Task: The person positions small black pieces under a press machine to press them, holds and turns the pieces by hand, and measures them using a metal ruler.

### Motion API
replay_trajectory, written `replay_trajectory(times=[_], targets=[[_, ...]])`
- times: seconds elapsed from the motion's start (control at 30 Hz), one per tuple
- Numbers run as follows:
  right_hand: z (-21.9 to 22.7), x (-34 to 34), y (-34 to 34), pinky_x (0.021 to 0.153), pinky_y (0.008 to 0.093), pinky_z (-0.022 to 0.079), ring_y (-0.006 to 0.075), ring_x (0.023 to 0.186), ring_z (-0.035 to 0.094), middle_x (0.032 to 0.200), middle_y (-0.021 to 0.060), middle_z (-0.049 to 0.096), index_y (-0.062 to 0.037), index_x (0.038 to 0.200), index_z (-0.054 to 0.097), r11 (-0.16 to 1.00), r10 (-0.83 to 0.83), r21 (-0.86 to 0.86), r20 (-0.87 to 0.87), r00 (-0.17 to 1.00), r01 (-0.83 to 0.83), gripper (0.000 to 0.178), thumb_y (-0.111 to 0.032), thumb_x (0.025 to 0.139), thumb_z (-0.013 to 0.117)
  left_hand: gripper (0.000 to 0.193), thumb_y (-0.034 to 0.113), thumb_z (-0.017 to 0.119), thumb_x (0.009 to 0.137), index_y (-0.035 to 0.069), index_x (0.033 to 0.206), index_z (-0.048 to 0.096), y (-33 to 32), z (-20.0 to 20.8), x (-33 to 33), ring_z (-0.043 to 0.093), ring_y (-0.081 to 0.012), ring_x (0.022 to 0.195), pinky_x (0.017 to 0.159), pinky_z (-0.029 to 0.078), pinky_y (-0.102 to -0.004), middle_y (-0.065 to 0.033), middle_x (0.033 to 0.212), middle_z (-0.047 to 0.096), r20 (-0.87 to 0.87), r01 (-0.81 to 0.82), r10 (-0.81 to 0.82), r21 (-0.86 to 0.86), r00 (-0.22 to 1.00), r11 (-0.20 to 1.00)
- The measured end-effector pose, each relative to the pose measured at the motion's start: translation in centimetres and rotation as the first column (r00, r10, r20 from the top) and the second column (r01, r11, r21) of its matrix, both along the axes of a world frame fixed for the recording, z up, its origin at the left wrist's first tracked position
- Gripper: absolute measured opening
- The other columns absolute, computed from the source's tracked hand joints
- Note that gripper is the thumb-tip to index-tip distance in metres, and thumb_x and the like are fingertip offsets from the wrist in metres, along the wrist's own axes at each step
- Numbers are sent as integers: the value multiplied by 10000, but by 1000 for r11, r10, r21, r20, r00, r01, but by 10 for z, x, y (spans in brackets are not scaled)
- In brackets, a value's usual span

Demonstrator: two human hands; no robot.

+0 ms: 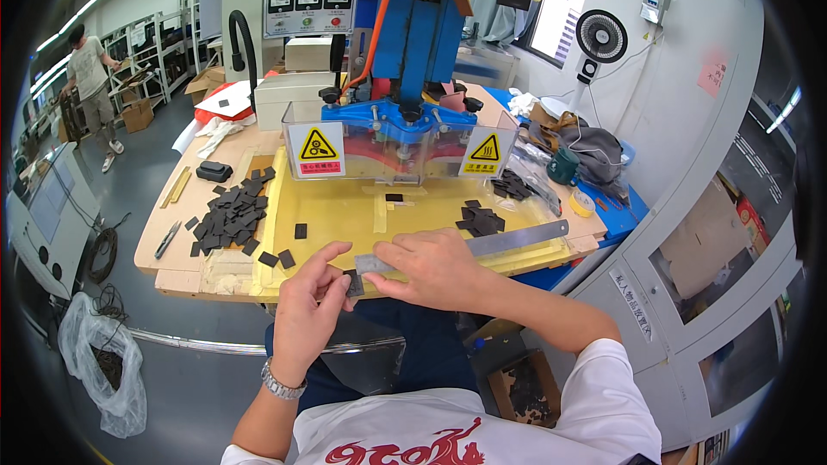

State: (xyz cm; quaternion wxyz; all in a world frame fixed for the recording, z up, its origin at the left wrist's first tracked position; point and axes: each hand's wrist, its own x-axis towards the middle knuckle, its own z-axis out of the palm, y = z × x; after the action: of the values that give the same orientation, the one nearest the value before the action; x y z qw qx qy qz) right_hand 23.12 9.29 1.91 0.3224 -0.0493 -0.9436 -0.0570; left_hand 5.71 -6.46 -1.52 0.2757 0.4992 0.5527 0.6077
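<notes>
In my left hand [314, 297] a small dark rectangular piece [354, 283] is pinched between thumb and fingertips, at the front edge of the yellow work surface [336, 207]. My right hand [426, 269] grips a long steel ruler [517, 238], whose near end lies beside the dark piece; whether they touch I cannot tell. The ruler's far end reaches right across the yellow surface. A large heap of flat black pieces [231, 217] lies to the left, with a few strays near it. Smaller piles of black pieces [480, 220] lie beyond the ruler.
A blue press [413, 116] with a clear guard [448, 155] and warning labels stands behind the yellow surface. A cutter knife [168, 239] and a black case [214, 172] lie left. Tape [581, 202] and a green cup [563, 166] are right. Another person [90, 82] stands far left.
</notes>
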Motion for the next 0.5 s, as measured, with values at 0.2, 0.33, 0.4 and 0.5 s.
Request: replay_trajectory(times=[0.2,0.33,0.4,0.5], targets=[[-2,2,-1,558,379,538,245,624,691,725,45,650,-101,935,717,1000,17,-1,21,1000,-17,314,-386,912,848,428,-71,607,1045,-10,1469,615,0,-3,-2,649,-87,720,694,520,-248,-20,822,664,25,-11,11,1,1000,1000],[-3,3,-5,550,378,529,244,613,684,718,38,647,-105,919,704,1000,17,-9,51,999,-16,314,-383,910,850,424,-68,618,1041,-17,1462,622,0,-2,-4,659,-89,713,707,542,-255,-30,796,664,35,-24,23,5,999,1000],[-4,3,-6,548,377,527,243,609,681,716,36,646,-107,915,700,1000,23,-11,54,998,-23,313,-382,909,850,430,-66,608,1048,-15,1475,611,-1,-1,-4,650,-86,719,689,516,-248,-14,801,655,46,-18,18,3,999,1000],[-5,2,-8,548,375,527,240,607,681,712,34,646,-109,921,703,999,35,-18,49,998,-34,313,-383,905,854,435,-63,598,1055,-14,1487,599,-2,-1,-4,640,-83,726,671,489,-239,1,809,648,56,-19,19,-4,998,1000]])
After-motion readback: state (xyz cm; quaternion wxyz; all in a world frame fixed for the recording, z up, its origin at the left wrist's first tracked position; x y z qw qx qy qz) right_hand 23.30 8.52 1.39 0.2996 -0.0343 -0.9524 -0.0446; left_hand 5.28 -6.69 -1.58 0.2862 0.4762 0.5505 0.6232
